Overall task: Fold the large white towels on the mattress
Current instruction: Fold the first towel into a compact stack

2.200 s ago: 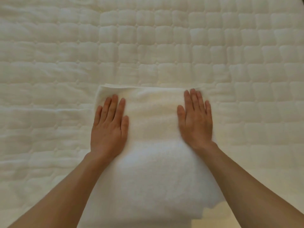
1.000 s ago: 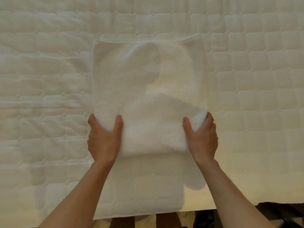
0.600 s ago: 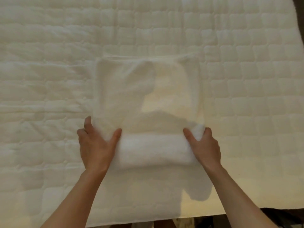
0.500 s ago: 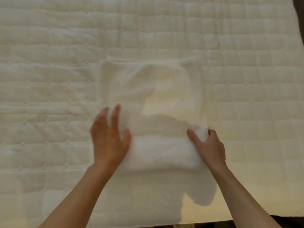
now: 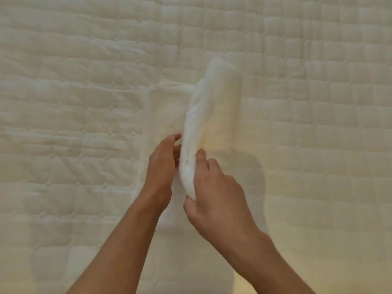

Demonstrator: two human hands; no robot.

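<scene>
The white towel (image 5: pixel 212 107) lies in the middle of the quilted mattress (image 5: pixel 63 102). Its right half stands up on edge as a thick raised fold, while its left half lies flat. My right hand (image 5: pixel 214 187) grips the near end of the raised fold, thumb under and fingers over it. My left hand (image 5: pixel 163 164) sits on the flat left half right beside the fold, its fingers loosely bent and touching the fold's side. What lies beneath the raised part is hidden.
The cream quilted mattress fills the whole view on every side of the towel. My forearms come in from the bottom edge. A shadow falls on the mattress to the right of the raised fold.
The towel lay flat with both hands at its near edge. Now my right hand has lifted the right half up and toward the left, and my left hand has moved in beside it.
</scene>
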